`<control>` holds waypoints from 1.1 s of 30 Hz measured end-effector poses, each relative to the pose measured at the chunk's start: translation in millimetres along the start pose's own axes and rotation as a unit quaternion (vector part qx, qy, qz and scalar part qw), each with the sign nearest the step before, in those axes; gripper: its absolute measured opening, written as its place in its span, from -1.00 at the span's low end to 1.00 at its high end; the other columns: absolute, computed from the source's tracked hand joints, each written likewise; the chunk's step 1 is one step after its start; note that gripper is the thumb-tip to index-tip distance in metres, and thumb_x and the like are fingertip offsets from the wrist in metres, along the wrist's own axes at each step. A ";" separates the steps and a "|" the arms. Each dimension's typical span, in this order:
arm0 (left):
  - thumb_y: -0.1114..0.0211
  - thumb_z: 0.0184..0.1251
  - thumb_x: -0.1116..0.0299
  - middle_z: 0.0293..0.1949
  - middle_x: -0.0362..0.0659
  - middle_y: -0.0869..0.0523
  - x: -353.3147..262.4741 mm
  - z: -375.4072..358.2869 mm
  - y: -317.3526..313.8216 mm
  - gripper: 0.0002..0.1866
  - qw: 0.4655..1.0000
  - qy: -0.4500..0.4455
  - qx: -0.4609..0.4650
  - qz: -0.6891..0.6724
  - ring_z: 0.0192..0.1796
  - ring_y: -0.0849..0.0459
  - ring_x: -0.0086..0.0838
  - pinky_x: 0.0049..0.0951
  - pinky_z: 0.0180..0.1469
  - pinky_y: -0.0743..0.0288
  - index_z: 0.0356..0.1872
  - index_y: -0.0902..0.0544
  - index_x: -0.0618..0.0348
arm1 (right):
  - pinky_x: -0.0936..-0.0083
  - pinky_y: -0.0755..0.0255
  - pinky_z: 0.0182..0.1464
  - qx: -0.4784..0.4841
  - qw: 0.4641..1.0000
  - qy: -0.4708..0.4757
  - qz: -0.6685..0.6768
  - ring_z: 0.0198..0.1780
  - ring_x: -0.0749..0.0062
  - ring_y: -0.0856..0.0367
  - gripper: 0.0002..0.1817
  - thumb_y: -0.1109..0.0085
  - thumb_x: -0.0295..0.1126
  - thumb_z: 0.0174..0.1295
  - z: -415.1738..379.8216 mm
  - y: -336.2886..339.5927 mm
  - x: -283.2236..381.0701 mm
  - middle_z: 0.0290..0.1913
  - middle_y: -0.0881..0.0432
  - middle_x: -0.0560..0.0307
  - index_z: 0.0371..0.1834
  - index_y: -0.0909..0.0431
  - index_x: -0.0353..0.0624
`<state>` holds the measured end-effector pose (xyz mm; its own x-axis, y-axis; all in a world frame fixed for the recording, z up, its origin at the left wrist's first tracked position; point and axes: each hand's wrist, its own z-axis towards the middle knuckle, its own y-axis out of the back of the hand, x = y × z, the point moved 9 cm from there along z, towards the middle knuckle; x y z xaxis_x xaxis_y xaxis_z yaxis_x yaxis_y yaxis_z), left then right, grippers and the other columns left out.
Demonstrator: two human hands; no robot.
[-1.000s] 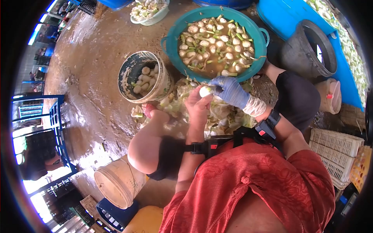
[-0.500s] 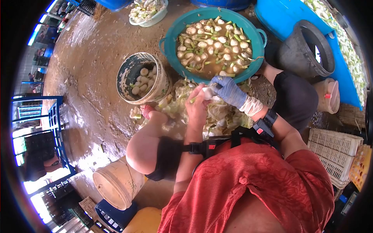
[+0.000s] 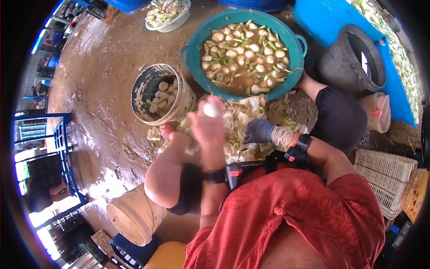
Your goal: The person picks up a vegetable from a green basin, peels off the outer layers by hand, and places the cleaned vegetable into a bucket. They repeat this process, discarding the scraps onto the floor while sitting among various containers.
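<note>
My bare left hand [image 3: 207,130], smeared by motion, is shut on a peeled white garlic bulb [image 3: 210,109]. It is beside a stained bucket [image 3: 184,99] that has several peeled bulbs [image 3: 164,95] inside. My right hand [image 3: 260,131], in a blue-grey glove with a pale cuff, is curled closed above a heap of peelings [image 3: 244,114]. Whatever those fingers may hold is hidden. Beyond both hands stands a large green tub [image 3: 197,74] of muddy water, where many garlic bulbs with green stalks [image 3: 254,47] float.
A pale basin [image 3: 169,27] of peelings stands at the far left. On the right are a black bucket [image 3: 342,67], a blue sheet [image 3: 401,85] with more peelings and a white crate [image 3: 383,175]. A beige bucket [image 3: 134,215] lies tipped at lower left.
My hands have parted. The left has moved left toward the stained bucket with the garlic bulb, which both hands met on before; the gloved right hand has dropped back toward my body.
</note>
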<state>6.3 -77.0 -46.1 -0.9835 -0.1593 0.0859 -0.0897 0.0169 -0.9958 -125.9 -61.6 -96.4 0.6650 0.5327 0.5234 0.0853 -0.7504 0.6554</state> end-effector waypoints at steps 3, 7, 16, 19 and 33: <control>0.21 0.39 -0.17 0.32 0.16 -0.18 -47.9 -5.9 -48.4 -0.26 0.956 -0.198 -0.172 0.134 0.37 -0.15 0.00 -0.07 0.37 -0.10 0.26 -0.15 0.37 | 0.19 -0.43 -0.29 -0.143 0.985 0.038 0.087 -0.33 -0.01 -0.58 -0.73 -0.21 -0.13 -0.02 16.9 36.9 -13.5 -0.49 -0.59 -0.08 -0.49 -0.59 -0.12; 0.14 0.42 -0.06 0.42 0.10 0.02 -30.4 -6.8 -6.5 -0.30 0.956 -0.114 -0.171 0.210 0.45 0.04 -0.06 -0.09 0.44 0.14 0.39 -0.01 0.22 | 0.12 -0.38 -0.35 -0.299 0.949 -0.057 0.083 -0.38 -0.07 -0.55 -0.61 -0.12 0.00 0.04 60.8 105.9 -86.4 -0.48 -0.55 -0.15 -0.56 -0.53 -0.16; 0.03 0.36 0.20 -0.20 -0.09 -0.63 -21.8 -4.9 27.7 -0.74 0.933 -0.036 -0.207 0.291 -0.17 -0.60 -0.28 -0.37 -0.17 -0.52 -0.13 -0.51 0.11 | -0.28 -0.27 -0.14 -0.235 0.927 -0.288 -0.060 -0.29 0.02 -0.64 -0.77 -0.04 -0.36 0.02 175.8 40.1 -169.1 -0.34 -0.68 0.00 -0.29 -0.64 -0.12; -0.04 0.33 0.23 -0.21 -0.08 -0.56 -11.2 -7.0 19.1 -0.76 0.938 -0.010 -0.207 0.276 -0.19 -0.50 -0.29 -0.35 -0.15 -0.42 -0.15 -0.48 0.16 | -0.18 -0.35 -0.21 -0.240 0.934 -0.260 -0.049 -0.29 0.05 -0.65 -0.77 -0.04 -0.32 0.00 167.3 43.0 -168.2 -0.37 -0.67 -0.06 -0.33 -0.63 -0.13; -0.06 0.30 0.23 -0.22 -0.04 -0.57 30.5 -10.5 43.5 -0.70 0.939 0.067 -0.242 0.236 -0.41 -0.60 -0.18 -0.34 -0.46 -0.49 -0.02 -0.42 0.14 | 0.39 -0.44 -0.20 -0.292 0.903 0.207 0.236 -0.24 0.23 -0.62 -0.74 -0.20 -0.37 0.11 12.3 97.7 -15.6 -0.26 -0.64 0.01 -0.13 -0.55 -0.18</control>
<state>-29.2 -70.7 -86.5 -0.9397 0.1042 -0.3258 0.3320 0.5067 -0.7956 -118.8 -148.1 -47.2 0.1802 0.3980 0.8995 -0.6220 -0.6623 0.4177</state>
